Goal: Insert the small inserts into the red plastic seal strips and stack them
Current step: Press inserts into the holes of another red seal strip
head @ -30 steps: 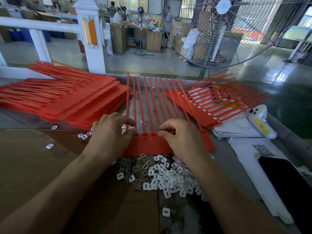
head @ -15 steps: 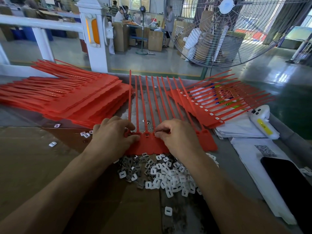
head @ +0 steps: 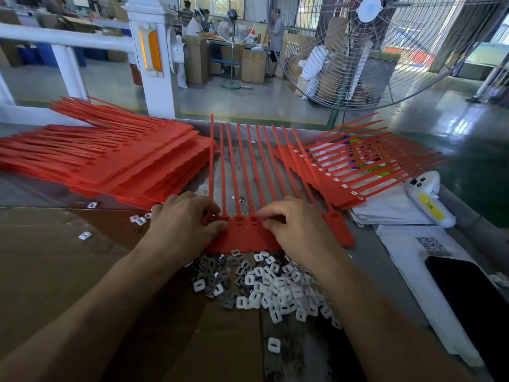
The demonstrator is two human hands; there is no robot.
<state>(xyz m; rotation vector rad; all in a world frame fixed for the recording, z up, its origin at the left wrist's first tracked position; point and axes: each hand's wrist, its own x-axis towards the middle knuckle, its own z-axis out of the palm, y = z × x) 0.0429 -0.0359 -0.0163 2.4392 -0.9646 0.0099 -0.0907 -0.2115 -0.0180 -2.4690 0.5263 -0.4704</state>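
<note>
Red seal strips [head: 248, 232] lie flat in the middle of the table — a joined comb of them, tails pointing away from the person. The left hand [head: 184, 221] curls its fingers over the leftmost heads, thumb pressing down on one; the right hand [head: 297, 224] pinches at a head further along. Just below sits a heap of small white inserts [head: 270, 285]. A thick stack of strips [head: 110, 164] rests on the left, another stack [head: 349, 172] on the right.

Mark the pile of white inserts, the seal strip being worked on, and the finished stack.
pile of white inserts [head: 271, 285], head view, pile's middle
seal strip [head: 248, 237], head view, flat tab section
finished stack [head: 325, 186], head view, tab edge
</note>
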